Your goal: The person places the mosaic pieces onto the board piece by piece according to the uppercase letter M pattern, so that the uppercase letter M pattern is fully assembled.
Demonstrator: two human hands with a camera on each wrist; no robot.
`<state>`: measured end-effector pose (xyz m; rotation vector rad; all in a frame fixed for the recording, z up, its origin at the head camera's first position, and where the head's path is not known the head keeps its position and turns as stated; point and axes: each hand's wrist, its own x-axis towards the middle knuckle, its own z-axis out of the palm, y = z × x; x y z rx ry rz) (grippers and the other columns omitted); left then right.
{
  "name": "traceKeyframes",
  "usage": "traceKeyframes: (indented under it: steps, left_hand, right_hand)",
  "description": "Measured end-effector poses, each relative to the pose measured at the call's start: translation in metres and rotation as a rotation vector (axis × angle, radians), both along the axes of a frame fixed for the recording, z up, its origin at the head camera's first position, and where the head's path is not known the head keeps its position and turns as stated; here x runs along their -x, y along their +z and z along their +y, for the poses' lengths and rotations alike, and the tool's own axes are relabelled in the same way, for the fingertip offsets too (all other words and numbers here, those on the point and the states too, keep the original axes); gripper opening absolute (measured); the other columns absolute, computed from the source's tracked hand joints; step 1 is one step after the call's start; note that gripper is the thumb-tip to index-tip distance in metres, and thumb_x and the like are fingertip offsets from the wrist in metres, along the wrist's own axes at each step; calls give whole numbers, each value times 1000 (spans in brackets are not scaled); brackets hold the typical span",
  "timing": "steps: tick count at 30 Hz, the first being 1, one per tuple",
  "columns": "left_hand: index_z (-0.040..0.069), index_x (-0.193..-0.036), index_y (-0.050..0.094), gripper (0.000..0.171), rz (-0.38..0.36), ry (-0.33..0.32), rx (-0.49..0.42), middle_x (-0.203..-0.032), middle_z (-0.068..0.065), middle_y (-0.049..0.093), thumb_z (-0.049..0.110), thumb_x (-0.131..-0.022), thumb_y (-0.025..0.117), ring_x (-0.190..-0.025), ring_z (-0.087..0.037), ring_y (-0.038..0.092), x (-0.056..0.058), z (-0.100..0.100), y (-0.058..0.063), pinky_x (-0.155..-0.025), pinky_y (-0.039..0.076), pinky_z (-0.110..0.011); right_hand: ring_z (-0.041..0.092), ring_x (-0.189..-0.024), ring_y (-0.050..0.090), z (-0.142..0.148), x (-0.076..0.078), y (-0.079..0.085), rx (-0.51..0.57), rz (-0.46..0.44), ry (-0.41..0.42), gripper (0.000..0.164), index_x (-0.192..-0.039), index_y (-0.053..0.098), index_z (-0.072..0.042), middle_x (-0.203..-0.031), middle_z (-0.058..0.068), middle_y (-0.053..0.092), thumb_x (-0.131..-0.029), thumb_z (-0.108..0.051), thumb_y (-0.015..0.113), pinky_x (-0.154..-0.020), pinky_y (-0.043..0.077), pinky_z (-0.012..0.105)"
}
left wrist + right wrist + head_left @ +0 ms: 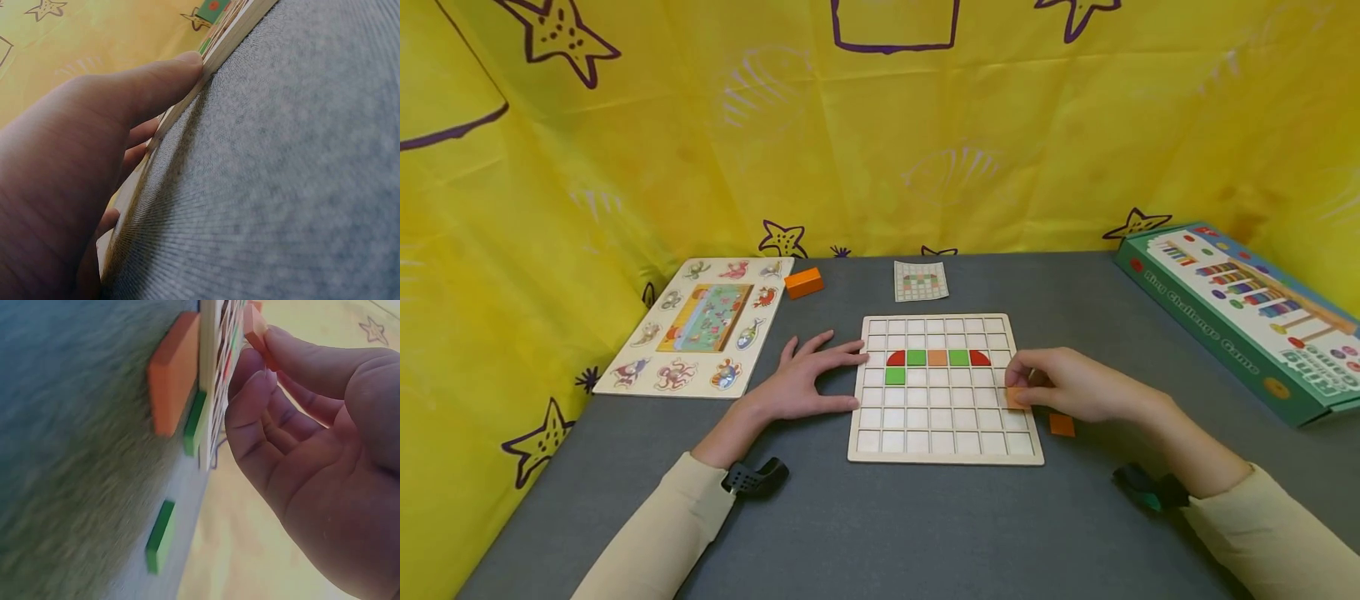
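A wooden grid board [947,459] lies on the table. In it sit red rounded tiles [897,359] at both ends of a row, green squares [916,357] and an orange square [937,358] between them, and another green square [895,377] below the left end. My left hand [801,379] has its fingers spread, with fingertips and thumb touching the board's left edge. Thumb and fingers of my right hand [1071,387] pinch an orange square tile [1017,398] over the board's right edge. A loose orange tile [1062,425] lies just right of the board.
Two green tiles [195,425] lie beside the board in the right wrist view. Behind it is a small pattern card [921,282]. A sea-animal board [677,372] and an orange block [804,283] are at left; a green game box [1217,333] stands right.
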<state>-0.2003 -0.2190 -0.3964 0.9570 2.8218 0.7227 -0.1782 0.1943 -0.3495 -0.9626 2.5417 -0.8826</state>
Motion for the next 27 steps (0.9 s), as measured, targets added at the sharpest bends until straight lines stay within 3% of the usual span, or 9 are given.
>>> traceKeyframes:
  steps: [8, 27]
  left_hand:
    - [26, -146, 57, 66, 0, -13, -5, -160, 5, 38, 49, -88, 76, -150, -38, 15, 0, 1, 1, -109, -7, -71]
    - [26, -146, 57, 65, 0, -13, -8, -160, 5, 37, 49, -88, 76, -151, -38, 14, 1, -1, -1, -109, -7, -71]
  right_hand:
    - [15, -85, 57, -25, 9, 0, 4, -20, 36, 8, -103, 67, -13, -95, -6, 63, -97, -15, 70, -78, 51, 32]
    - [14, -83, 57, -89, 30, 1, 33, -18, 164, 8, -103, 66, -12, -89, -6, 61, -97, -7, 68, -77, 49, 32]
